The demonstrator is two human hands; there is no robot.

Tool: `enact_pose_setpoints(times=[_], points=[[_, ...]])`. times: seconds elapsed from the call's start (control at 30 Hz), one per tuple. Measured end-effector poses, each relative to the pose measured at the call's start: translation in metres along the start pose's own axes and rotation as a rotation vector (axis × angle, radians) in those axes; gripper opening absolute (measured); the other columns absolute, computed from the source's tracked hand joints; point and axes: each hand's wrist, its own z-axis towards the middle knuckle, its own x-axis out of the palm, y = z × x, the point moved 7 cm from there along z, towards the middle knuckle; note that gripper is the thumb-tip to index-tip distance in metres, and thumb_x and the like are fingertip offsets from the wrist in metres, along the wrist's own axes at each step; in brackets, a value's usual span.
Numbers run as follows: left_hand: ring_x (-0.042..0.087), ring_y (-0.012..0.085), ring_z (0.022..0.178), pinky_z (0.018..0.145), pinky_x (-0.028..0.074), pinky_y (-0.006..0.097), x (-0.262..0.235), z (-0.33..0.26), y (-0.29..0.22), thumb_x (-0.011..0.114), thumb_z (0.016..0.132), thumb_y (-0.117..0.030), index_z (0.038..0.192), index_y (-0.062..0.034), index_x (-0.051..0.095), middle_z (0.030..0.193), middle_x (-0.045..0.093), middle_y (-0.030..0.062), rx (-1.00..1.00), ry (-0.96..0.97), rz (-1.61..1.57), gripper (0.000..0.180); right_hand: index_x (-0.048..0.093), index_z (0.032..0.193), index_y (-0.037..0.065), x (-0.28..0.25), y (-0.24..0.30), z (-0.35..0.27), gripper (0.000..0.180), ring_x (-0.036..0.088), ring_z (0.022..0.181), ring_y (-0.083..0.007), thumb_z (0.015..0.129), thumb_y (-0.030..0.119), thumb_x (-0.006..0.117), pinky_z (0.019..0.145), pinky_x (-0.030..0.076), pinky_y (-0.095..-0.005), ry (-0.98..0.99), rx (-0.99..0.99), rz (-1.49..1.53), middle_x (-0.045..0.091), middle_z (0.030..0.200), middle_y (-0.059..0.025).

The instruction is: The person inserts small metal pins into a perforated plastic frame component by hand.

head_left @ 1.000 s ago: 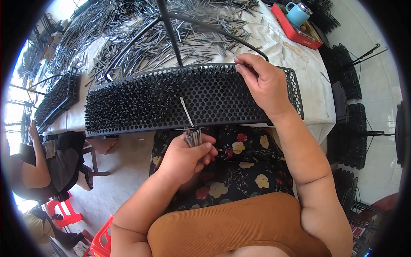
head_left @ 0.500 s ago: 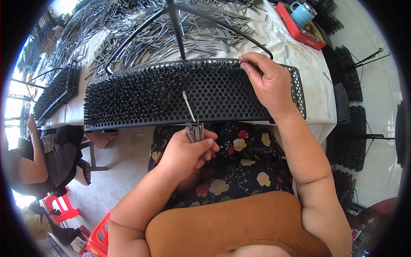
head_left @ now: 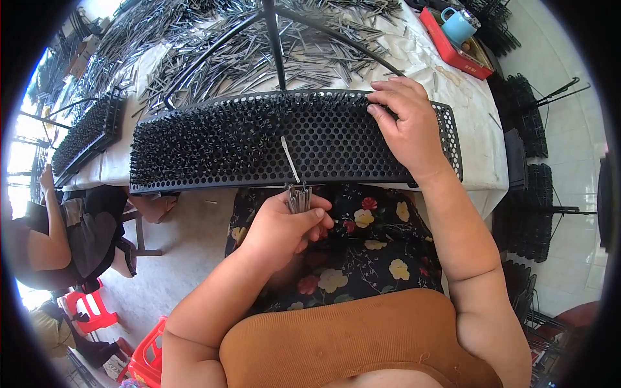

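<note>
In front of me a long black perforated panel (head_left: 336, 149) lies along the table's near edge. Its left part is packed with short dark pieces (head_left: 200, 145) standing upright in the holes, and a row of them runs along the far edge. On the panel's middle rests one slim silvery metal strip (head_left: 290, 159). Just below the near edge, my left hand (head_left: 291, 223) is closed around a bundle of thin metal strips (head_left: 299, 199), ends up. My right hand (head_left: 406, 123) has its bent fingers and thumb at the panel's far edge, right of centre; what they grip is hidden.
Loose metal strips (head_left: 213, 64) heap over the cloth-covered table (head_left: 475, 155). Black rods (head_left: 275, 48) rise behind the panel. A red tray (head_left: 453, 55) holds a blue mug (head_left: 458, 29). Another filled panel (head_left: 87, 132) stands at left, near a seated person (head_left: 97, 226).
My right hand has slid slightly right along the far edge, its fingers lifting and spreading a little. The panel has shifted slightly; my left hand keeps its bundle.
</note>
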Motion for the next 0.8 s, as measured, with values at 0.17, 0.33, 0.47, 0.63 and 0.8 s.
enact_pose_setpoints(times=[0.17,0.33,0.47,0.63,0.8], points=[[0.056,0.0116,0.061,0.04,0.037,0.019,-0.001,0.001,0.001,0.055,0.092,0.002,0.104,0.006,0.06,0.083,0.066,0.0124,-0.001,0.001,0.008,0.014,0.068,0.079,0.005,0.0,0.009,0.004,0.013,0.057,0.103,-0.029,0.07,0.009,0.076,0.092,0.045,-0.0399,0.044,0.015,-0.075,0.069,0.098,-0.0074],[0.057,0.0114,0.06,0.04,0.037,0.019,0.0,0.002,0.002,0.056,0.091,0.002,0.104,0.0055,0.061,0.083,0.066,0.0123,0.001,0.015,0.024,0.014,0.067,0.077,0.005,0.017,0.007,0.005,0.015,0.056,0.105,-0.0288,0.069,0.013,0.076,0.092,0.044,-0.0401,0.109,0.013,-0.125,0.069,0.099,-0.0068],[0.057,0.0114,0.06,0.04,0.036,0.019,-0.001,0.001,0.003,0.056,0.091,0.001,0.104,0.0052,0.061,0.082,0.066,0.0122,0.003,0.006,0.011,0.014,0.067,0.079,0.005,0.022,0.0,0.005,0.014,0.056,0.103,-0.0289,0.071,0.012,0.073,0.092,0.043,-0.039,0.13,0.072,-0.041,0.069,0.099,-0.0074],[0.057,0.0118,0.06,0.039,0.036,0.019,-0.001,0.002,0.003,0.055,0.091,0.002,0.103,0.0052,0.061,0.082,0.067,0.0123,-0.001,0.011,-0.029,0.013,0.065,0.082,0.003,0.006,-0.008,0.009,0.012,0.061,0.087,-0.0279,0.074,0.011,0.069,0.08,0.049,-0.0365,0.02,0.268,0.233,0.07,0.094,-0.0092],[0.057,0.012,0.06,0.039,0.037,0.019,-0.001,0.002,0.004,0.056,0.091,0.002,0.103,0.0053,0.061,0.082,0.067,0.0123,-0.014,0.008,-0.013,0.014,0.064,0.093,0.001,0.009,-0.014,0.004,0.017,0.068,0.073,-0.0225,0.081,0.01,0.069,0.067,0.053,-0.0304,0.115,0.475,0.341,0.07,0.09,-0.0116]])
